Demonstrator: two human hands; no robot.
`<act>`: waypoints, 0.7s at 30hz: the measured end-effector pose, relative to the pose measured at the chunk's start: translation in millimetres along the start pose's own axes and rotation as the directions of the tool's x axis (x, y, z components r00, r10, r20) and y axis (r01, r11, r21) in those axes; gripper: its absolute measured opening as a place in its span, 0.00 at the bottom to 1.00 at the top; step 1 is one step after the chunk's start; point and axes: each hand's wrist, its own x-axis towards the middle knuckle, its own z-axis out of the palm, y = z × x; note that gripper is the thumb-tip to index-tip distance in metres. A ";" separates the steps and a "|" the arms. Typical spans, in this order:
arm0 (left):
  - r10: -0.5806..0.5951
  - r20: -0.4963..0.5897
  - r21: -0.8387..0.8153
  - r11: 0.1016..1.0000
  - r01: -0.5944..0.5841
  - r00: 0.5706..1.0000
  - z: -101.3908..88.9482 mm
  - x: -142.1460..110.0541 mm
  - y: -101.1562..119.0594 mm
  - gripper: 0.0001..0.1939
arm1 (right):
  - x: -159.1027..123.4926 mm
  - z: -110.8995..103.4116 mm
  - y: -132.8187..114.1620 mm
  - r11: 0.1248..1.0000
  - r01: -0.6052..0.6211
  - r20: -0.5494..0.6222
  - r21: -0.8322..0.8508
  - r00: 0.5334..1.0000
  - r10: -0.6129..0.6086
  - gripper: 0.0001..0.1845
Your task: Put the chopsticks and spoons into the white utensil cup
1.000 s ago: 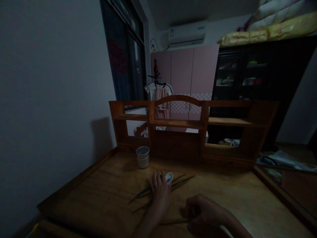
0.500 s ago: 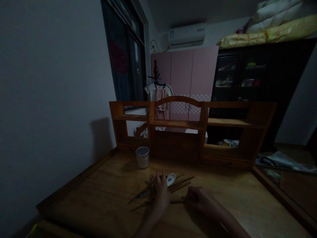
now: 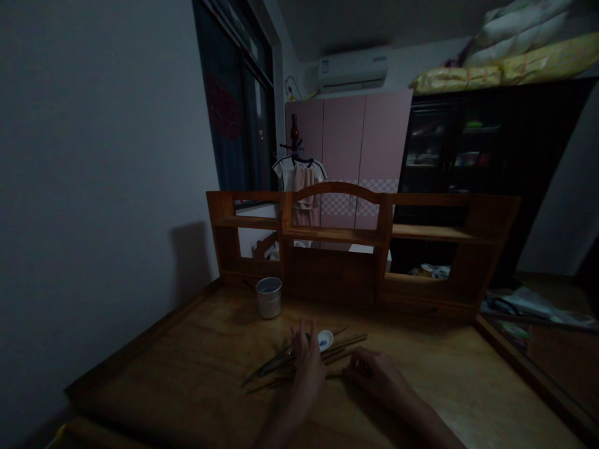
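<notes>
Several thin wooden chopsticks (image 3: 350, 341) lie loosely heaped on the wooden tabletop, with darker slim utensils (image 3: 262, 369) among them at the left. A white spoon with a blue pattern (image 3: 325, 340) rests on the heap. Over the middle of the pile, touching it, is my left hand (image 3: 306, 365), its fingers stretched and apart; its palm hides part of the sticks. To the right, my right hand (image 3: 372, 371) is closed in a pinch on one end of a chopstick (image 3: 334, 376) lying low near the table, its other end passing behind my left hand.
Behind the heap at the left stands a silver metal cup (image 3: 269, 299). A wooden shelf unit (image 3: 332, 234) runs along the table's back edge. The white wall (image 3: 116, 187) borders the left side, and a raised wooden edge (image 3: 524, 374) the right.
My right hand has shifted slightly left and up with the chopstick. The spoon has turned and moved a little right, and my left hand has moved slightly right.
</notes>
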 end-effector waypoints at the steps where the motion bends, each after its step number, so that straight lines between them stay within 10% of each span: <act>1: 0.029 -0.019 0.005 1.000 -0.029 0.999 -0.5 -0.2 -1.1 0.40 | 0.1 1.0 1.0 1.000 -0.001 -0.007 -0.007 1.000 0.001 0.08; 7: 0.172 -0.137 0.000 0.985 -0.173 0.976 -12.7 7.6 -3.1 0.30 | 1.0 5.3 6.4 1.000 0.024 -0.029 -0.018 0.999 -0.025 0.07; 14: 0.140 -0.553 -0.171 0.946 -0.276 0.822 -94.5 44.7 11.6 0.26 | 2.3 0.9 3.7 1.000 0.018 -0.143 -0.023 0.990 -0.021 0.16; 21: -0.073 -0.676 -0.307 0.932 -0.191 0.733 -112.7 112.7 -65.3 0.30 | 5.8 -3.6 20.1 0.997 -0.004 -0.289 -0.073 0.957 -0.018 0.12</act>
